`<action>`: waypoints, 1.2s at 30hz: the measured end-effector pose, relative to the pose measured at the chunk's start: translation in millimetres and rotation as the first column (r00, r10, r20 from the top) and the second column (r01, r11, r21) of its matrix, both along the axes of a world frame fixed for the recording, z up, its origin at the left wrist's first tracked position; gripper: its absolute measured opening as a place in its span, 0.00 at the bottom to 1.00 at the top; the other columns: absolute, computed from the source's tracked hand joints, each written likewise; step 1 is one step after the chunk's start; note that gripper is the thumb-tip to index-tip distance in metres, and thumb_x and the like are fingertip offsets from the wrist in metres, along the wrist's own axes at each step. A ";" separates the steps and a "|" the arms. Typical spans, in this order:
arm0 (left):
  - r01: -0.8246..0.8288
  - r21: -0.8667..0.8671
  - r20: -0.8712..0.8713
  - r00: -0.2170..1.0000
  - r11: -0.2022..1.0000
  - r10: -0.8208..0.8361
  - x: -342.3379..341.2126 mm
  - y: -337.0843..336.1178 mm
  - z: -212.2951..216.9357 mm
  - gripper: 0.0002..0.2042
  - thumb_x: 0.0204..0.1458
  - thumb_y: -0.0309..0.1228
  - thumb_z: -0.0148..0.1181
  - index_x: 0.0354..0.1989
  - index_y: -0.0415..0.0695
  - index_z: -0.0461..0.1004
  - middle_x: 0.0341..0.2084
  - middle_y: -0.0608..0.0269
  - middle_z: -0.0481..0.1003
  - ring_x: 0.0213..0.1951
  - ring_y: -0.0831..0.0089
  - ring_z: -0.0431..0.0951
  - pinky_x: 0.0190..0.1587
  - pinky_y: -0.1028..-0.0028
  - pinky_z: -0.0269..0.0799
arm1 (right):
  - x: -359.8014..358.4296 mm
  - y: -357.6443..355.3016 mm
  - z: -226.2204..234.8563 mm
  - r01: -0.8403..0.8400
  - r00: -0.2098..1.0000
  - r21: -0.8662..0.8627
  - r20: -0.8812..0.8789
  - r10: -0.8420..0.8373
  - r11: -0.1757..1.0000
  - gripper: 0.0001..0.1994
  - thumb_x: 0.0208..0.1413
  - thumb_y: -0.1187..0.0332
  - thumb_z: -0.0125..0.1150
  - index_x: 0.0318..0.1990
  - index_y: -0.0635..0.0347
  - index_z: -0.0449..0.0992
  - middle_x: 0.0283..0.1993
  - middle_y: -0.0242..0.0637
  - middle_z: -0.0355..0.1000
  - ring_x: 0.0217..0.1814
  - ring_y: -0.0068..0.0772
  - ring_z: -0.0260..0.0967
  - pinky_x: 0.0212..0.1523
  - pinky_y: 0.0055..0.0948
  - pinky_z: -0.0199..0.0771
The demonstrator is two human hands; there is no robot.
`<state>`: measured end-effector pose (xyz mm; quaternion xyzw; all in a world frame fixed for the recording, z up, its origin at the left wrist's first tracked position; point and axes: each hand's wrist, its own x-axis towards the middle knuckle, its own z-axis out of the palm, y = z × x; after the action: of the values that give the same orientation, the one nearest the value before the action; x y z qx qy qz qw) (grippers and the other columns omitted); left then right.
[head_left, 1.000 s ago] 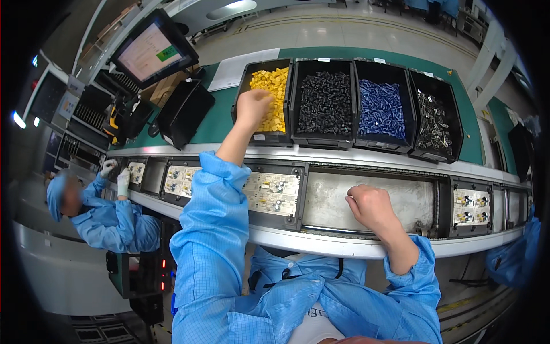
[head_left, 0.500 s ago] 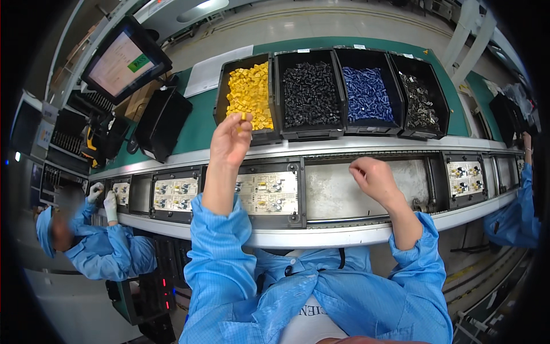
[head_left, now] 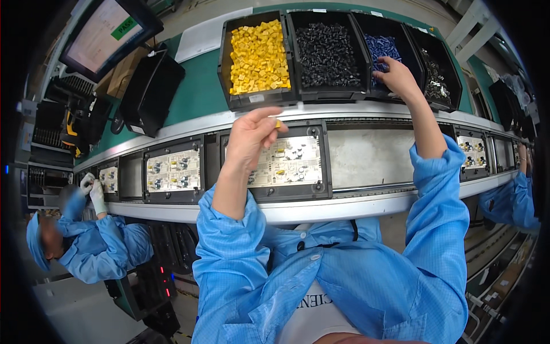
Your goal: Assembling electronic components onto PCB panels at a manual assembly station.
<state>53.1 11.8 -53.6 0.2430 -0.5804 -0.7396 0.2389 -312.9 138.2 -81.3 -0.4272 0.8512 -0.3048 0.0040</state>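
My left hand (head_left: 255, 136) is closed in a pinch on a small yellow box-shaped component (head_left: 278, 124). It hangs over the left part of a black-framed carrier holding pale circuit boards (head_left: 295, 166), partly covering it. My right hand (head_left: 396, 79) reaches into the black bin of small blue components (head_left: 381, 47). Its thumb and forefinger are apart at the near end of the blue pile, and nothing shows between them. Left of that bin are a bin of black components (head_left: 326, 54) and a bin of yellow box-shaped components (head_left: 259, 57).
A bin of metallic parts (head_left: 436, 74) stands at the right. Along the conveyor rail (head_left: 366, 198) sit more board carriers (head_left: 173, 170). A monitor (head_left: 109, 37) and a black box (head_left: 152, 94) are at the left. One co-worker (head_left: 109, 241) works at the left, another (head_left: 513, 198) at the right.
My right hand has moved from above the conveyor up into the blue components' bin. My left hand, with the yellow component, has come back from the yellow bin to above the boards.
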 end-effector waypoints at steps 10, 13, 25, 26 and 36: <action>0.081 -0.105 0.138 0.988 0.991 -0.066 1.0 2.7 -4.6 0.07 0.60 0.23 0.54 0.42 0.33 0.76 0.34 0.54 0.79 0.21 0.84 0.68 0.24 0.86 0.65 | 3.5 -11.8 -2.7 -0.039 0.967 -0.212 0.238 0.090 0.976 0.07 0.55 0.73 0.61 0.40 0.66 0.79 0.30 0.31 0.75 0.30 0.22 0.69 0.34 0.24 0.69; 0.066 -0.132 0.150 0.988 0.989 -0.046 -0.7 4.3 -2.0 0.06 0.59 0.23 0.55 0.41 0.35 0.74 0.32 0.57 0.79 0.22 0.84 0.70 0.26 0.85 0.67 | -3.6 -3.0 -0.1 0.084 0.809 -0.392 0.564 0.168 0.916 0.09 0.59 0.71 0.58 0.43 0.66 0.78 0.30 0.27 0.74 0.31 0.16 0.67 0.33 0.16 0.66; 0.261 -0.774 0.411 0.900 0.577 0.143 3.5 7.5 -15.3 0.08 0.48 0.26 0.64 0.38 0.42 0.81 0.32 0.55 0.80 0.33 0.63 0.81 0.37 0.71 0.74 | 120.2 41.2 -11.9 -0.072 -0.003 -0.530 0.847 0.531 0.845 0.06 0.62 0.67 0.58 0.38 0.60 0.73 0.32 0.30 0.72 0.26 0.13 0.65 0.24 0.12 0.65; 0.269 -0.770 0.419 0.897 0.578 0.141 3.0 8.4 -16.0 0.08 0.48 0.26 0.64 0.38 0.42 0.81 0.32 0.55 0.80 0.33 0.63 0.81 0.37 0.71 0.74 | 126.7 39.7 -16.7 -0.076 -0.032 -0.515 0.857 0.514 0.854 0.06 0.62 0.67 0.58 0.37 0.60 0.73 0.32 0.30 0.72 0.26 0.13 0.65 0.24 0.12 0.64; 0.374 -0.814 0.497 0.845 0.444 0.200 3.1 16.0 -6.8 0.06 0.43 0.23 0.67 0.31 0.41 0.80 0.32 0.64 0.76 0.33 0.68 0.78 0.35 0.71 0.73 | 136.1 43.7 -21.3 -0.139 -0.003 -0.470 0.880 0.474 0.872 0.06 0.60 0.68 0.60 0.36 0.61 0.74 0.29 0.29 0.72 0.24 0.12 0.64 0.23 0.12 0.62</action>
<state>56.1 27.8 -60.4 0.2410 -0.9333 -0.2372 0.1210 -176.8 181.9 -102.6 -0.2799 0.4567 -0.6045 0.5896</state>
